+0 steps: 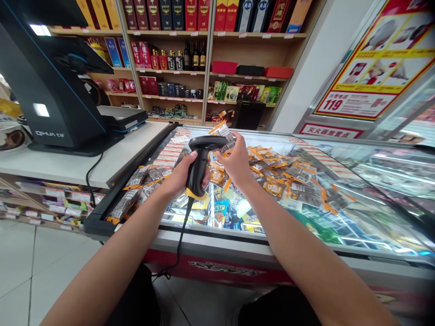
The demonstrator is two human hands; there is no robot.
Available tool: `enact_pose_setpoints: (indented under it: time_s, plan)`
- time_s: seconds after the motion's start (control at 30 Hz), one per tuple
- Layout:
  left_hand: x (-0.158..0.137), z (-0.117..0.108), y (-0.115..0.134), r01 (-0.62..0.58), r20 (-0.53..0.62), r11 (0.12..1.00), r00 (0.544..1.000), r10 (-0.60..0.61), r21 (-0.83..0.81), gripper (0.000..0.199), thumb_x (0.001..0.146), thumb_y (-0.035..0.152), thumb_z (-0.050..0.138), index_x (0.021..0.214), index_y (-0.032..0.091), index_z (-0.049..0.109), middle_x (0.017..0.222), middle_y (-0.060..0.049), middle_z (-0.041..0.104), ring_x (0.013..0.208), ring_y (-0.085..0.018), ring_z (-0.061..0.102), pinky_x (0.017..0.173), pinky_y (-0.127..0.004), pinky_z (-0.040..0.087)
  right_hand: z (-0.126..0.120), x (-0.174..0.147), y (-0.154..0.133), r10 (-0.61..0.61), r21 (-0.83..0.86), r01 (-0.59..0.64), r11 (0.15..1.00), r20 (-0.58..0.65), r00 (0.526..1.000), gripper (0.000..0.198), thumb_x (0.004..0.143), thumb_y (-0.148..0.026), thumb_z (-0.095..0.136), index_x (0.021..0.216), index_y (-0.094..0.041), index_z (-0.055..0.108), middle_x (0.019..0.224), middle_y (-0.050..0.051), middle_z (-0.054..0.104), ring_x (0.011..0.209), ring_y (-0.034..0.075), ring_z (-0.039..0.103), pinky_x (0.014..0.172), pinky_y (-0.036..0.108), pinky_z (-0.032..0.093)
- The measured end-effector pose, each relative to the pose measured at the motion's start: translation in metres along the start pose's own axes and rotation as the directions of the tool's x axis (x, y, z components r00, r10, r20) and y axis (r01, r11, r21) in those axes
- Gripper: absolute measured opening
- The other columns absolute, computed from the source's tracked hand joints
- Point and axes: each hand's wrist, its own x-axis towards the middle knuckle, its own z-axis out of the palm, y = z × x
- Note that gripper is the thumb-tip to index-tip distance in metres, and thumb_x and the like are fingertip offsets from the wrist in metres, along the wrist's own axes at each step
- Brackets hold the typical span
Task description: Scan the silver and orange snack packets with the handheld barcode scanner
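Note:
My left hand [183,174] is wrapped round the handle of a black barcode scanner [199,167] with a yellow base, its cable hanging down in front. Between the fingers of my right hand [238,158] is a small clear-and-orange snack packet [222,131], raised beside the scanner's head. The head partly covers that packet. Below and right of my right hand, a loose pile of similar packets [272,167] lies on the freezer's glass top [234,199]. A smaller group of packets [146,179] lies on the glass left of the scanner.
A white counter [136,149] with a dark checkout terminal [64,99] stands at the left. Shelves [170,32] of boxes and bottles rise behind the freezer. A wall poster [377,63] hangs at the right. The scanner's cable [181,240] drops over the freezer's front edge.

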Motion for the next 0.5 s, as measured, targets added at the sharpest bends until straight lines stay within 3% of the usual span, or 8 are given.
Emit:
enact_pose_setpoints:
  time_s: [0.2,0.3,0.4,0.47,0.5]
  plan:
    - [0.002,-0.002,0.007,-0.056,-0.166,0.997,0.985,0.045,-0.06,0.042,0.092,0.059,0.049,0.083,0.019,0.055,0.05,-0.001,0.056,0.039,-0.014,0.05,0.04,-0.024,0.038,-0.011,0.011,0.006,0.084,-0.154,-0.079,0.985,0.027,0.996,0.062,0.078,-0.026,0.074,0.133,-0.017,0.047,0.13,0.016,0.056,0.123,0.033,0.055,0.105,0.051,0.046]
    - [0.001,-0.008,0.014,-0.148,-0.287,0.983,0.951,0.112,-0.105,0.045,0.095,0.061,0.044,0.083,0.019,0.057,0.049,0.0,0.054,0.039,-0.013,0.049,0.04,-0.023,0.037,-0.028,0.019,0.021,0.207,-0.317,-0.196,0.928,0.001,0.978,0.056,0.068,-0.036,0.085,0.112,-0.014,0.057,0.116,0.02,0.059,0.123,0.043,0.048,0.105,0.065,0.038]
    - [-0.001,-0.013,0.02,-0.264,-0.376,0.952,0.907,0.19,-0.154,0.048,0.095,0.062,0.042,0.082,0.019,0.058,0.049,0.0,0.052,0.04,-0.012,0.049,0.041,-0.022,0.038,-0.045,0.022,0.036,0.381,-0.467,-0.314,0.827,0.054,0.923,0.049,0.065,-0.044,0.09,0.087,-0.013,0.06,0.113,0.031,0.058,0.125,0.052,0.042,0.103,0.071,0.03]
    - [-0.002,-0.015,0.024,-0.331,-0.425,0.928,0.875,0.233,-0.173,0.049,0.095,0.063,0.041,0.082,0.019,0.059,0.049,0.001,0.051,0.04,-0.012,0.049,0.041,-0.022,0.04,-0.048,0.023,0.039,0.411,-0.544,-0.295,0.786,0.102,0.906,0.048,0.064,-0.044,0.092,0.082,-0.013,0.061,0.119,0.036,0.057,0.127,0.055,0.041,0.104,0.07,0.03]
    - [-0.002,-0.015,0.025,-0.358,-0.45,0.917,0.857,0.25,-0.174,0.049,0.095,0.063,0.041,0.083,0.019,0.059,0.049,0.001,0.05,0.04,-0.012,0.049,0.041,-0.022,0.04,-0.047,0.023,0.036,0.368,-0.543,-0.248,0.802,0.123,0.922,0.046,0.064,-0.041,0.093,0.084,-0.012,0.063,0.122,0.036,0.057,0.128,0.055,0.041,0.105,0.069,0.03]
